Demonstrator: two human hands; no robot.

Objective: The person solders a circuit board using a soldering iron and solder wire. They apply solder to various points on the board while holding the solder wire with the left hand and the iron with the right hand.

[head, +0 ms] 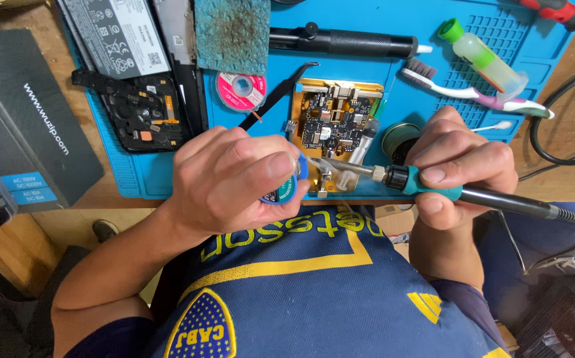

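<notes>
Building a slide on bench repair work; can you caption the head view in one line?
Left hand holds a blue spool, right hand a soldering iron, over a circuit board.

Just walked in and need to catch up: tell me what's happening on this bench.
A person is soldering over a blue work mat. The right hand holds a teal-handled soldering iron, its tip aimed at a small circuit board clamped in a gold-coloured holder. The left hand grips a small blue spool close to the tip. Tweezers, a pink spool and a toothbrush lie around the board.
</notes>
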